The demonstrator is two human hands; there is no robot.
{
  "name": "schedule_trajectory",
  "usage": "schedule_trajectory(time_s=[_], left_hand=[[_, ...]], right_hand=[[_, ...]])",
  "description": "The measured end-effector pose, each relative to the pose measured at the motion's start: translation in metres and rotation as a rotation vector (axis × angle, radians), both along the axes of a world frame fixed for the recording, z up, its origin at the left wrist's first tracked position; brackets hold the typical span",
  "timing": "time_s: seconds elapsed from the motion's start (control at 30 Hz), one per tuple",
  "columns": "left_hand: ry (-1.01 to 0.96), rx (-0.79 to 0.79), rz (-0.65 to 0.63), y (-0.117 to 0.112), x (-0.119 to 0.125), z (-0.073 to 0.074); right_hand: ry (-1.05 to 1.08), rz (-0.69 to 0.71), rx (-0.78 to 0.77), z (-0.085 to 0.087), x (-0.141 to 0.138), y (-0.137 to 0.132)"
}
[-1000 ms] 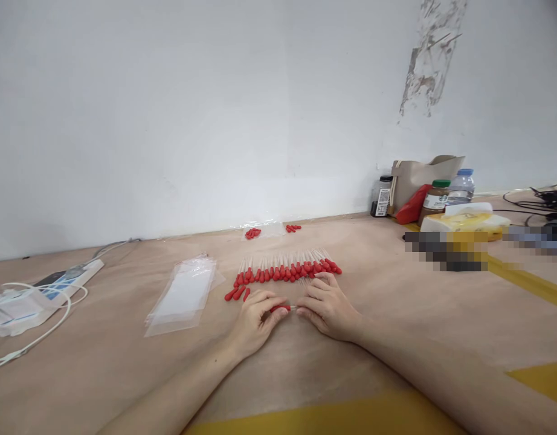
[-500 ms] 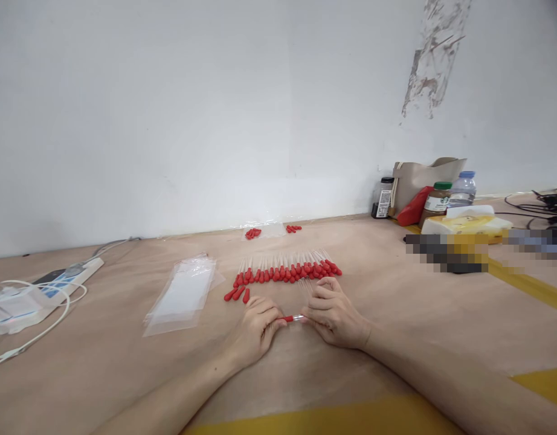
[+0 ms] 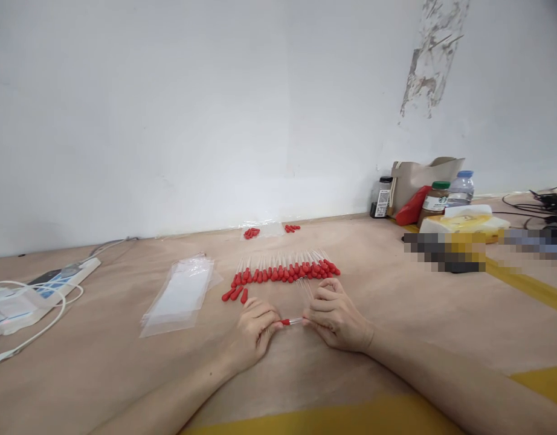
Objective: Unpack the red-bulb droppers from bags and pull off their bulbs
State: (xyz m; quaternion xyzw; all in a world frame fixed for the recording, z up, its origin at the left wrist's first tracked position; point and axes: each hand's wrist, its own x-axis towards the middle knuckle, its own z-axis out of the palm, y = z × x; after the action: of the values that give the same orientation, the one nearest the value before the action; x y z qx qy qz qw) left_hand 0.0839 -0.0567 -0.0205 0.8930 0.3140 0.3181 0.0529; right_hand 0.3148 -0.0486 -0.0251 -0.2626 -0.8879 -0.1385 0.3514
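Observation:
Between finger and thumb, my left hand (image 3: 257, 329) pinches a red rubber bulb (image 3: 285, 322), most of it hidden by the fingers. A transparent glass dropper tube (image 3: 295, 321) runs from the bulb's mouth to my right hand (image 3: 337, 317), whose closed fingers grip it. More thin glass tubes (image 3: 307, 289) stick out from behind the right hand's upper fingers, apparently held there too. Beyond both hands lies a row of droppers (image 3: 278, 272), red bulbs toward me and glass tips toward the wall. A few loose red bulbs (image 3: 235, 294) rest just past my left hand.
Transparent plastic bags (image 3: 179, 299) lie at left, near a white power strip (image 3: 70, 284) with cables. Small red bulbs (image 3: 252, 233) sit on plastic by the wall. At right stand a jar (image 3: 436, 202), a bottle (image 3: 462, 190), a tissue pack (image 3: 466, 225) and a grey bag (image 3: 414, 181).
Less of the red bulb and more of the glass tube now show between my hands. Both hands stay in nearly the same place; the view has shifted slightly.

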Motion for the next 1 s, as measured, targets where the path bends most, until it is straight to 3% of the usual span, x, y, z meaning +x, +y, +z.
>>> schedule_trajectory(time_s=[0.13, 0.3, 0.47, 0.6, 0.8, 1.0], left_hand=[[-0.143, -0.014, 0.137, 0.003, -0.019, 0.004], [-0.280, -0.064, 0.385, 0.017, -0.037, 0.022], [-0.302, -0.202, 0.612, 0.031, -0.068, 0.034], [-0.309, -0.316, 0.635, 0.038, -0.088, 0.035], [-0.335, -0.340, 0.590, 0.044, -0.091, 0.023], [-0.363, -0.372, 0.564, 0.048, -0.090, 0.013]], right_hand=[[0.153, -0.138, -0.065, 0.005, 0.009, 0.006], [0.276, -0.256, -0.245, 0.005, 0.011, 0.015], [0.343, -0.335, -0.212, 0.003, 0.011, 0.020], [0.241, -0.347, -0.137, 0.003, 0.004, 0.019], [0.106, -0.363, -0.005, 0.001, -0.007, 0.022], [0.027, -0.347, -0.066, 0.000, -0.012, 0.020]])
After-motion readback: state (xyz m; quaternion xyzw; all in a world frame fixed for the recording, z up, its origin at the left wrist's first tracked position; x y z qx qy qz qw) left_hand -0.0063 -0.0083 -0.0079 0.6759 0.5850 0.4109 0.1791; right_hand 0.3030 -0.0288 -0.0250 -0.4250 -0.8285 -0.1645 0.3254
